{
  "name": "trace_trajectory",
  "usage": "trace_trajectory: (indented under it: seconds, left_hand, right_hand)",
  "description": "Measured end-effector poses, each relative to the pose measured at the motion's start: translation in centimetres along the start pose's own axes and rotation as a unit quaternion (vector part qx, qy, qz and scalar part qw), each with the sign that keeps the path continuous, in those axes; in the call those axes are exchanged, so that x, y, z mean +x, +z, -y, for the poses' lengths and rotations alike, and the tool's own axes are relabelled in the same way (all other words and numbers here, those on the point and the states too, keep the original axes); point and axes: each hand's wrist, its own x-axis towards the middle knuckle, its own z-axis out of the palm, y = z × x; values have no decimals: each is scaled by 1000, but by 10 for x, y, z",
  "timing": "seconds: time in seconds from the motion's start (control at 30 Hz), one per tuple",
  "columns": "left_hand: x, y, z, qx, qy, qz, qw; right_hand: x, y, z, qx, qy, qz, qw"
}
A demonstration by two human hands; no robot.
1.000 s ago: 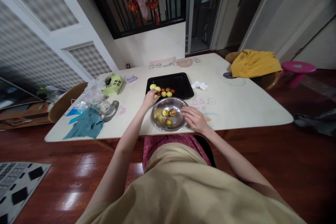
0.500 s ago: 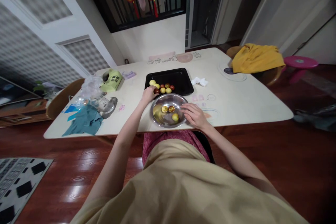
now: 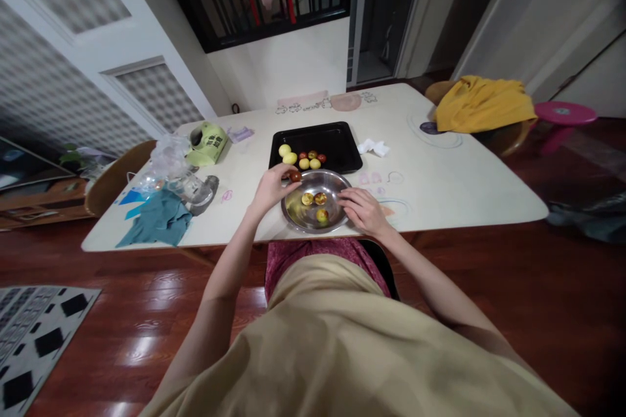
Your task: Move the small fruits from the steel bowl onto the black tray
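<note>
Left hand [image 3: 274, 188]: pinched around one red-brown fruit [image 3: 295, 176], at the far left rim of a steel bowl [image 3: 296, 214]. Right hand [image 3: 364, 210]: fingers loosely extended at the bowl's right rim. In bowl: three mottled yellow-brown fruits [image 3: 320, 199]. Behind, on table [image 3: 454, 192]: black rectangular tray [image 3: 337, 141] bearing yellow-green and red fruits [image 3: 290, 158]; white tissue [image 3: 374, 146] alongside.

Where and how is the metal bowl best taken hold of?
Probably by its rim, coming from the right: the metal bowl is round with a raised edge, the right hand is at that side, and the left hand holds a reddish-brown fruit.
</note>
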Motion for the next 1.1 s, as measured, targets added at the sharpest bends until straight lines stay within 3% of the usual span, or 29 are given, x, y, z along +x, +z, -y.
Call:
trace_trajectory:
  seconds: [0.17, 0.33, 0.8, 1.1]
  left_hand:
    - [-23, -4, -25, 48, 9, 140, 989]
    - [-26, 4, -27, 99, 12, 205, 974]
    - [-27, 16, -29, 62, 28, 272, 960]
    - [-32, 17, -42, 185, -29, 206, 960]
  right_hand:
    - [-1, 2, -2, -3, 0, -6, 1000]
    - [-1, 2, -3, -3, 11, 7, 1000]
    - [1, 1, 1, -12, 5, -7, 1000]
    - [-1, 3, -2, -10, -8, -14, 1000]
